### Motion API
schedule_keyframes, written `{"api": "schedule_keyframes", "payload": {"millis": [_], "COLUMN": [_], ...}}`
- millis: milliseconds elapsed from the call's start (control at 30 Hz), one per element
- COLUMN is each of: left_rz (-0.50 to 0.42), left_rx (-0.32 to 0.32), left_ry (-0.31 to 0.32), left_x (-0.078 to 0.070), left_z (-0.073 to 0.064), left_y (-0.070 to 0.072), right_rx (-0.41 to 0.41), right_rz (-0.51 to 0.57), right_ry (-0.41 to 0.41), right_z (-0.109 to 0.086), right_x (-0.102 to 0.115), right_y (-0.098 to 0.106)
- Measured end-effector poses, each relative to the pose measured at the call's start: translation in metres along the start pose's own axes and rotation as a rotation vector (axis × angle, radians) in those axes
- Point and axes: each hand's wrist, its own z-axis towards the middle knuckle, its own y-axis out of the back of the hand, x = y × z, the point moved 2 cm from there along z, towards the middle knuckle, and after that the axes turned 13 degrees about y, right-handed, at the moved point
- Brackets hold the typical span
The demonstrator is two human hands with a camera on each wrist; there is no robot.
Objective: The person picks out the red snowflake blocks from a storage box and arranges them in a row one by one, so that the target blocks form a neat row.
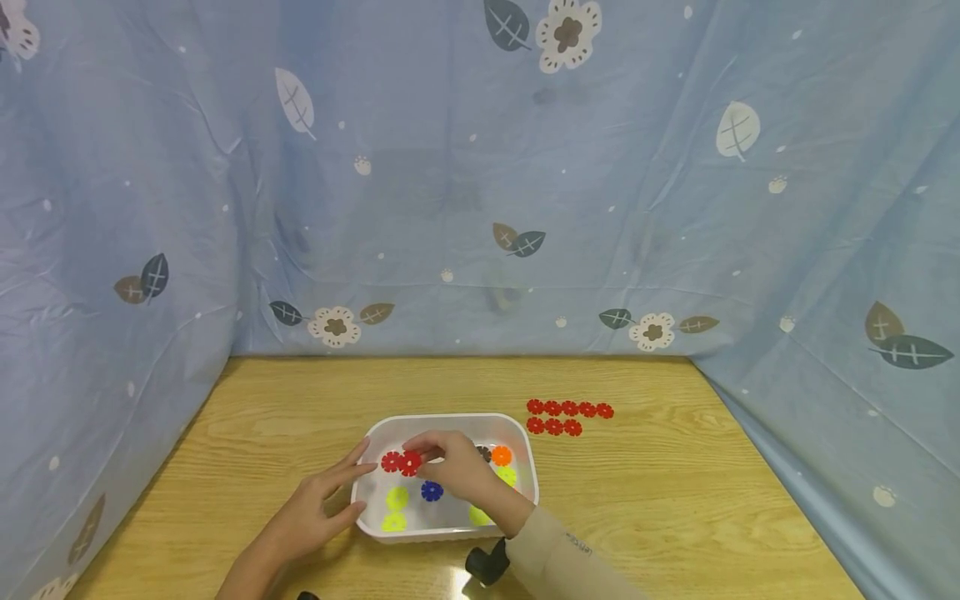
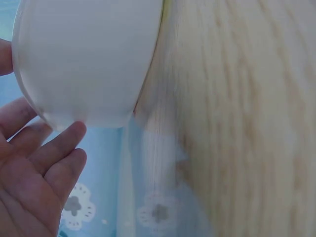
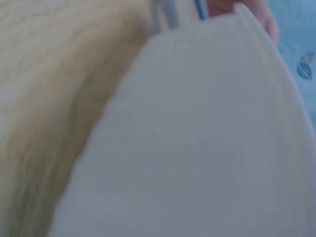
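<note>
My right hand (image 1: 457, 467) reaches over the white plastic tray (image 1: 442, 534) and pinches a red snowflake disc (image 1: 410, 463) between thumb and fingers. Another red disc (image 1: 391, 462) appears just left of it, inside the tray outline. My left hand (image 1: 315, 508) is at the tray's left end, its extended fingers touching the rim. In the left wrist view the fingertips (image 2: 74, 132) rest by the tray's outer wall (image 2: 89, 59). Also in the tray are a blue disc (image 1: 431, 491), an orange disc (image 1: 501, 456), a dark disc (image 1: 484, 453) partly behind the right hand, and several yellow ones (image 1: 397, 498).
Right of the tray, on the wooden table (image 1: 660, 500), several red discs lie in two rows, an upper row (image 1: 570, 408) and a shorter lower row (image 1: 554, 427). A blue patterned cloth (image 1: 450, 183) encloses the back and sides. The tray wall (image 3: 187, 133) fills much of the right wrist view.
</note>
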Motion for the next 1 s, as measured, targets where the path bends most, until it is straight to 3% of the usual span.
{"api": "schedule_keyframes", "payload": {"millis": [200,367,600,1000], "left_rz": [-0.001,-0.01,0.01,0.011], "left_rx": [-0.004,0.009,0.034,0.032], "left_ry": [0.015,0.027,0.066,0.075], "left_x": [-0.001,-0.001,-0.003,-0.004], "left_z": [-0.001,-0.001,0.0,0.0], "left_y": [0.001,0.002,0.002,0.002], "right_rx": [-0.105,-0.245,-0.455,-0.538], "right_rz": [-0.025,-0.022,0.014,-0.046], "right_ry": [0.021,0.012,-0.062,-0.273], "right_z": [-0.009,-0.023,-0.048,-0.087], "right_x": [-0.009,-0.023,-0.047,-0.1], "right_y": [0.031,0.061,0.105,0.168]}}
